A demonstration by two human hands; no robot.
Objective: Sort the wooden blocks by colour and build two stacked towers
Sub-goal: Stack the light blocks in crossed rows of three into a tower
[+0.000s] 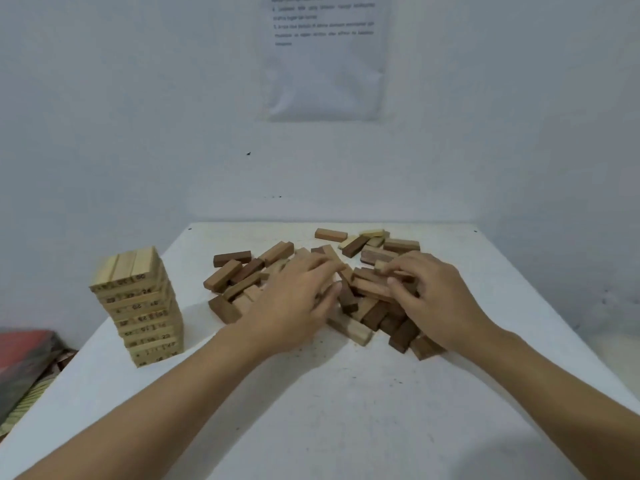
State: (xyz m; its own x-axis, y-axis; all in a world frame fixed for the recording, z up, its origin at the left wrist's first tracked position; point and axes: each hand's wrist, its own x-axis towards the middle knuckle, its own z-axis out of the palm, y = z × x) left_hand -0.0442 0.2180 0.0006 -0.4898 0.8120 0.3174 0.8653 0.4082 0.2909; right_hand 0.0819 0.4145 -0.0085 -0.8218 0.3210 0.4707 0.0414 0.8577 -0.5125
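A tower of light numbered wooden blocks (142,306) stands at the left edge of the white table (346,410). A loose pile of brown and light blocks (242,275) is spread across the table's far middle. My left hand (294,299) lies on the pile's centre with fingers reaching among the blocks; what it holds is hidden. My right hand (426,299) pinches a brown block (370,284) on top of the pile between thumb and fingers. A light block (353,329) lies at the pile's near edge between my hands.
More blocks (374,242) lie scattered at the back right near the wall. A printed sheet (325,57) hangs on the wall. A red and dark object (24,362) sits off the table's left side.
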